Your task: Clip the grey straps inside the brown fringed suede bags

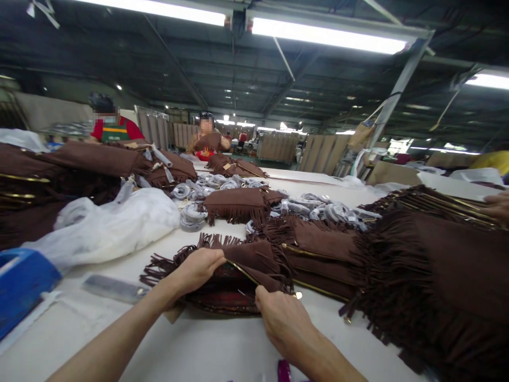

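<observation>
A brown fringed bag [254, 255] lies in front of me on the white table, its gold zipper undone and its mouth spread, with a dark reddish lining inside. My left hand [201, 269] is closed on the upper edge of the opening, near the left end of the zipper. With closed fingers, my right hand [280, 313] grips the bag's edge at the right end of the opening, close to the gold zipper pull [298, 295]. The fingertips of both hands are partly hidden by the bag.
Stacked fringed bags [457, 265] fill the right side, more lie at the left. Bundled grey-wrapped straps [326, 208] lie across the middle. White plastic wrapping [119, 228] and a blue bin [27, 286] are left. Co-workers [119, 129] stand across the table; another person's hand [499, 207] touches bags at right.
</observation>
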Available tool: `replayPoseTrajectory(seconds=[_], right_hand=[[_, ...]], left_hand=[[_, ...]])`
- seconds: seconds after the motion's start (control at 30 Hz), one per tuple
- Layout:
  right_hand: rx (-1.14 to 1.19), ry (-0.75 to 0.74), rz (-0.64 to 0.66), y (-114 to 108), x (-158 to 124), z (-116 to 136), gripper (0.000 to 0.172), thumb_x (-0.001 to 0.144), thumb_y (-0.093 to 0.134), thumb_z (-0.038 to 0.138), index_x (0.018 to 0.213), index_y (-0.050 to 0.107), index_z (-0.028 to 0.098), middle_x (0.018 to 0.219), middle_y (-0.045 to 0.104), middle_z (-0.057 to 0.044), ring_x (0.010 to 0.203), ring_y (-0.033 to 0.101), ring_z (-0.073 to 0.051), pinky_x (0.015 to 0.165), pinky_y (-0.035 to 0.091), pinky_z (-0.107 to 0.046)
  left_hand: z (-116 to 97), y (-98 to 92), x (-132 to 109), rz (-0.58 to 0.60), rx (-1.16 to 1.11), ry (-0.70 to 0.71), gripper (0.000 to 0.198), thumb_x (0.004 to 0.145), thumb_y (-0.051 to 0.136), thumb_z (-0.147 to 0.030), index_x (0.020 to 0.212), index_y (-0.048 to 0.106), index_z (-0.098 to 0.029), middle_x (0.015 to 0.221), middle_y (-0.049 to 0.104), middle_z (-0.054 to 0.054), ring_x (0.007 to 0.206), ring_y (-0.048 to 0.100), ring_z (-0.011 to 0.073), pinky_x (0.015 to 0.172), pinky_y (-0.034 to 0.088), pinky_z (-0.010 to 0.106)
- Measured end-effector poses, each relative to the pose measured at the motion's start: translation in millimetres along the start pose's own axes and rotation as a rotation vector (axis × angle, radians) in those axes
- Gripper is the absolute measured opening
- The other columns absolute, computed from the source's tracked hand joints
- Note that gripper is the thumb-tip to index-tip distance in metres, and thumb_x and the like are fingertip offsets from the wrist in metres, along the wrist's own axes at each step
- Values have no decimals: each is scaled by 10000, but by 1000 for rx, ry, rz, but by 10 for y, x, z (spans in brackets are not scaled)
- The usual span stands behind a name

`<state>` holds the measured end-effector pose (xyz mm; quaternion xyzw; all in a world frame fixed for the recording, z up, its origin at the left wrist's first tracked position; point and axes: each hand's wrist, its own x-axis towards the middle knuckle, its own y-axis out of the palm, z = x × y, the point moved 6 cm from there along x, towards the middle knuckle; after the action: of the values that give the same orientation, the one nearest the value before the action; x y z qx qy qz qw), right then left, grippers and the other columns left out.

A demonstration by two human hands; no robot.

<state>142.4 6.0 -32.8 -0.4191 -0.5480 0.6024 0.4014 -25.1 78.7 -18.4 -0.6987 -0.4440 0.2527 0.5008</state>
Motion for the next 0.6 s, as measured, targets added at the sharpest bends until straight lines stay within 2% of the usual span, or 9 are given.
replayPoseTrajectory(seconds=[0.07,0.13,0.23,0.33,0.43,0.5,0.6], right_hand=[[-41,35,18,23,36,10,290,786,437,-33,946,585,158,794,729,-133,734,705,-280,525,226,-294],[-52,61,19,42,55,-11,298,802,418,-40,955,583,156,796,727,-143,744,707,-291,523,230,-294],[-31,69,-8,55,59,-54,268,852,397,-9,934,578,171,762,718,-127,710,700,-280,518,225,-294],[46,1,-17,59,59,4,238,893,394,32,881,575,185,765,702,-87,720,683,-243,531,256,-284],[186,-211,-53,31,75,256,214,924,411,68,846,568,189,915,677,-67,800,654,-190,597,330,-251],[254,-314,-87,22,115,434,205,944,416,95,844,569,189,946,658,-56,810,635,-165,637,353,-234],[273,-319,-130,61,258,606,208,949,421,107,842,583,181,871,653,-53,787,620,-170,650,354,-241]], left_hand=[[41,26,-76,34,24,22,147,849,521,-325,766,542,-206,742,594,2,705,542,185,645,371,257],[88,41,-215,76,63,60,145,735,634,-275,843,565,-207,863,627,21,803,567,212,693,393,272],[201,13,-428,112,24,86,100,734,562,-177,828,580,-204,944,646,43,892,583,218,783,411,288],[416,-42,-507,56,-202,-40,127,798,471,-202,726,576,-205,797,651,15,797,587,192,764,415,277],[637,-18,-475,-44,-407,-201,163,797,461,-282,719,574,-195,733,628,-5,752,572,189,723,437,273],[702,43,-429,-73,-494,-225,201,797,442,-305,796,603,-185,788,652,3,810,589,201,756,462,284],[738,118,-378,-107,-669,-222,287,796,447,-320,924,651,-165,899,698,26,932,607,229,854,471,311]])
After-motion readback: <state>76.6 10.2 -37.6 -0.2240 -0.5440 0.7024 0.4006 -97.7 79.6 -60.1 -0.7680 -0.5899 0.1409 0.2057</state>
